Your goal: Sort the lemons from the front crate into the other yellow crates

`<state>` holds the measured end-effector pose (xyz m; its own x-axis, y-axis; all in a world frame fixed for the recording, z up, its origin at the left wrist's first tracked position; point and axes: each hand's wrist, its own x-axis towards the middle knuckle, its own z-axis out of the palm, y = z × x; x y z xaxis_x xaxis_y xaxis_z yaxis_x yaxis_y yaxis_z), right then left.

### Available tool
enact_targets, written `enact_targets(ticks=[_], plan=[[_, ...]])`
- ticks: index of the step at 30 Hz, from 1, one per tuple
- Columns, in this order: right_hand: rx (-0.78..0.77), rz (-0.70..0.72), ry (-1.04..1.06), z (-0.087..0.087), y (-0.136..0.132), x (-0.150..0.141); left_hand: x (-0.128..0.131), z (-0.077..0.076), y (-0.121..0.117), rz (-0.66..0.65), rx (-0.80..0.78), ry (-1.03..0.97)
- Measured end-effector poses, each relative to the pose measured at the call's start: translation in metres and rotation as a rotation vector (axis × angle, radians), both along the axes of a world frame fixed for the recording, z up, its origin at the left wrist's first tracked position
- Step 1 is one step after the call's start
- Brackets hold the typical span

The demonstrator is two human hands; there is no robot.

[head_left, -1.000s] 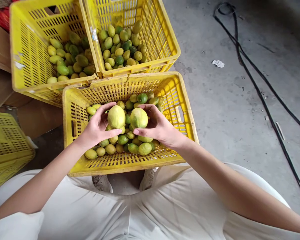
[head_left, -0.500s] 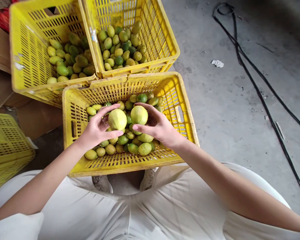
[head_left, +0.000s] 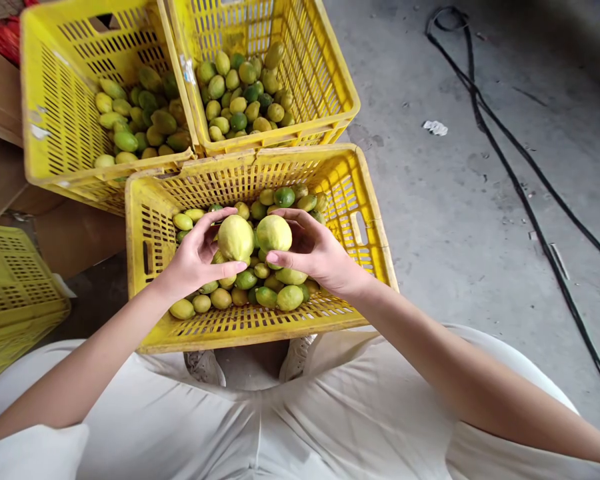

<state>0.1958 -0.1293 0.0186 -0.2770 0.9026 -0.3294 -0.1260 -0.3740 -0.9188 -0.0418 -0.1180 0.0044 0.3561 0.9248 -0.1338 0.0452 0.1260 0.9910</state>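
Over the near yellow crate (head_left: pixel 260 333), my left hand (head_left: pixel 196 257) is closed round a pale yellow-green lemon (head_left: pixel 235 238). My right hand (head_left: pixel 325 253) grips a second lemon (head_left: pixel 274 233) between thumb and fingers. The two lemons are held side by side, with a narrow gap between them. Beneath both hands, a pile of yellow and green lemons (head_left: pixel 267 297) covers the crate's bottom. My palms and fingers partly hide that pile.
Behind stand two more yellow crates, the back left crate (head_left: pixel 55 127) and the back right crate (head_left: pixel 320 60), both holding lemons. Another yellow crate (head_left: pixel 20 280) and cardboard (head_left: pixel 75 233) lie at the left. A black cable (head_left: pixel 520 180) runs along the concrete floor (head_left: pixel 420 220) on the right.
The lemon in my right hand has shifted slightly left and turned in my fingers. My left hand's lemon has moved barely to the right. Both hands stay closed on them.
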Motion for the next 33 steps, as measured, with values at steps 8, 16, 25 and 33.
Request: enact_targets(ticks=[8,16,25,33], plan=[[0.072,0.014,-0.148,0.002,-0.002,0.001,-0.001,0.005,-0.001,0.011,-0.058,0.007],[0.005,0.004,-0.142,0.001,0.0,0.003,0.0,0.0,0.001,0.06,-0.043,0.025],[0.099,-0.022,-0.138,-0.007,-0.001,0.005,0.001,0.002,-0.001,0.097,-0.176,-0.058],[-0.023,0.025,-0.102,0.003,0.002,0.004,0.002,0.01,-0.001,0.108,-0.361,0.022]])
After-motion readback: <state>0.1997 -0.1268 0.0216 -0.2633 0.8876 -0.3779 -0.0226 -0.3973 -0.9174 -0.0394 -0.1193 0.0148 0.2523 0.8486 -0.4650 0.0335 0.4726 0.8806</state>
